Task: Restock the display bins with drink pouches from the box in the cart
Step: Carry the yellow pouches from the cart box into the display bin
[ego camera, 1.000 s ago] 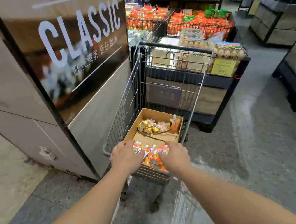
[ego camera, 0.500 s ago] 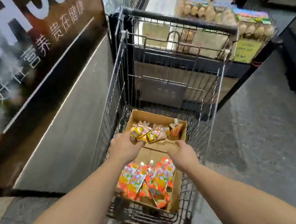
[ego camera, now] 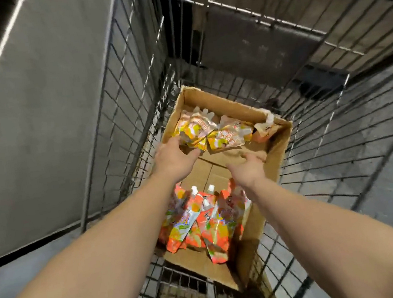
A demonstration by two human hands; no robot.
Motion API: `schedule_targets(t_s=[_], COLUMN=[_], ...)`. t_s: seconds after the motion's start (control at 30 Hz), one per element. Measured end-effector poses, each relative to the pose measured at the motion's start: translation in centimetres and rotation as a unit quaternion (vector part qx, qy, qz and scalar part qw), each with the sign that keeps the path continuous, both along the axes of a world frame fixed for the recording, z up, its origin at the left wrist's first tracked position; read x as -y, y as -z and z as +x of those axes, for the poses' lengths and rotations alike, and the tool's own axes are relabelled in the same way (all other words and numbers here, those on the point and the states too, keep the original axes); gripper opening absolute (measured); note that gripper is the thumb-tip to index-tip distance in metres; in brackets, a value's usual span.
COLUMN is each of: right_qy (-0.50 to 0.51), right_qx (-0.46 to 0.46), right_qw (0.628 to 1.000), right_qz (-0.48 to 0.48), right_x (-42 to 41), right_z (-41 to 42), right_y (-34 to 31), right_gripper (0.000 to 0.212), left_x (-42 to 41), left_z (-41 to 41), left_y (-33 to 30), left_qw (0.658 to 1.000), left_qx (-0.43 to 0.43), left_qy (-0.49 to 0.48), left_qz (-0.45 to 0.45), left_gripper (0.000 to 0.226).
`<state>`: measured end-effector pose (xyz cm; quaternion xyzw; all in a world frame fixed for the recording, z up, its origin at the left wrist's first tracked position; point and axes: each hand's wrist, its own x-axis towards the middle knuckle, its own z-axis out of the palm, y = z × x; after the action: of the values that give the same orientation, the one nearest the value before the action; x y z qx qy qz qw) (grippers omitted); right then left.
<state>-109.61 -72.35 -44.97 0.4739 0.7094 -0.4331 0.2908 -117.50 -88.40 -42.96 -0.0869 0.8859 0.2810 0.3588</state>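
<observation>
Nearest, at the bottom of the frame, two bare forearms reach up and into a wire cart. Below them, in the near end of a cardboard box lying in the cart, sits a heap of orange pouches with white spouts. Further in, at mid-frame, the right hand hovers over the bare box floor with fingers spread and relaxed, holding nothing. Just left and slightly beyond it, the left hand reaches with fingers extended, its tips touching the edge of the yellow pouches piled at the far end of the box; it has nothing gripped. Beyond the cart, a grey wall panel fills the upper left.
</observation>
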Motion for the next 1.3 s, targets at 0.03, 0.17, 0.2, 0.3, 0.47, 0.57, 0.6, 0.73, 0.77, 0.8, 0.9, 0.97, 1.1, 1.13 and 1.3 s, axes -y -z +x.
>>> schedule_targets(t_s=[0.03,0.17,0.2,0.3,0.47,0.57,0.6,0.73,0.77,0.8,0.9,0.97,1.1,1.13,1.3], right_qy=[0.024,0.142,0.172,0.306,0.452,0.424,0.411,0.342,0.318,0.293,0.196,0.132,0.146,0.156,0.082], right_qx=[0.006,0.015,0.005,-0.010,-0.030,-0.006,0.004,-0.006,-0.008,-0.013,-0.017,-0.031,-0.063,-0.072,-0.146], right_qw=[0.999,0.987,0.982,0.949,0.884,0.889,0.894,0.921,0.929,0.936,0.955,0.966,0.941,0.937,0.941], right_qz=[-0.020,-0.077,-0.079,-0.082,-0.117,-0.171,-0.177,-0.185,-0.189,-0.196,-0.222,-0.221,-0.299,-0.303,-0.294], right_x=[-0.2,-0.3,-0.3,0.1,1.1,1.3,1.1,1.0,1.0,1.1,1.7,2.1,3.5,4.1,6.4], right_z=[-0.6,-2.5,-3.1,-5.3,-6.7,-5.1,-4.3,-1.6,-0.7,0.2,1.8,2.8,4.7,5.1,7.4], right_y=[1.5,8.1,9.4,11.9,13.5,15.3,16.3,9.6,8.2,7.2,2.4,-1.2,-6.7,-8.1,-13.7], right_gripper=[0.062,0.061,0.051,0.061,0.062,0.070,0.073,0.029,0.026,0.023,0.020,0.015,0.018,0.022,0.039], left_x=[-0.7,-3.1,-3.7,-4.7,-4.7,-4.6,-4.4,-2.7,-2.2,-1.5,0.5,1.9,4.2,4.7,6.5], left_z=[-0.6,-2.9,-3.3,-3.9,-2.8,-1.4,-0.7,1.5,2.0,2.6,4.5,5.6,7.4,7.8,10.6], left_y=[1.0,5.6,6.5,8.4,9.6,8.9,8.6,6.8,6.0,5.4,2.5,0.2,-4.4,-5.6,-11.0], left_qw=[1.000,0.995,0.993,0.988,0.988,0.978,0.975,0.915,0.899,0.888,0.867,0.867,0.876,0.877,0.869], left_qx=[0.007,-0.009,-0.021,-0.038,-0.041,-0.008,0.020,0.183,0.209,0.227,0.288,0.312,0.316,0.309,0.256], left_qy=[-0.023,-0.101,-0.117,-0.148,-0.150,-0.205,-0.217,-0.323,-0.345,-0.355,-0.339,-0.309,-0.242,-0.238,-0.221], left_qz=[0.008,-0.005,-0.013,-0.040,-0.016,0.032,0.043,0.155,0.173,0.182,0.223,0.235,0.272,0.280,0.361], left_gripper=[0.071,0.057,0.058,0.060,0.056,0.037,0.024,0.015,0.014,0.012,0.020,0.025,0.014,0.020,0.027])
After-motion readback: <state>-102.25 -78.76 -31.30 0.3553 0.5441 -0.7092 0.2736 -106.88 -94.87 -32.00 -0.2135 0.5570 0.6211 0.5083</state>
